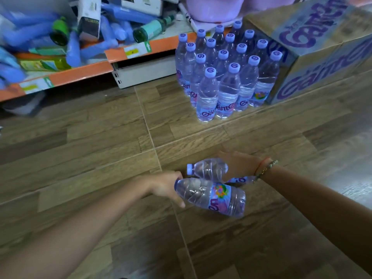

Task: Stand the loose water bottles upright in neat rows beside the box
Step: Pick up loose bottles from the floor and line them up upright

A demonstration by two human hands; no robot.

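Observation:
Several clear water bottles with purple caps stand upright in rows [227, 73] on the floor, left of a brown cardboard box [322, 47] with purple lettering. Nearer to me, my left hand [167, 186] grips the neck end of a water bottle [213, 196] that lies on its side, cap pointing left. Just behind it, my right hand [239, 164] holds a second bottle [209, 169], also sideways with its cap to the left. Its lower body is hidden behind my hand and the front bottle.
The floor [100, 148] is brown wood-pattern tile. A low shelf with an orange edge [80, 71] at the back left holds blue packages, green bottles and white boxes. A pink tub [211, 7] sits behind the standing bottles.

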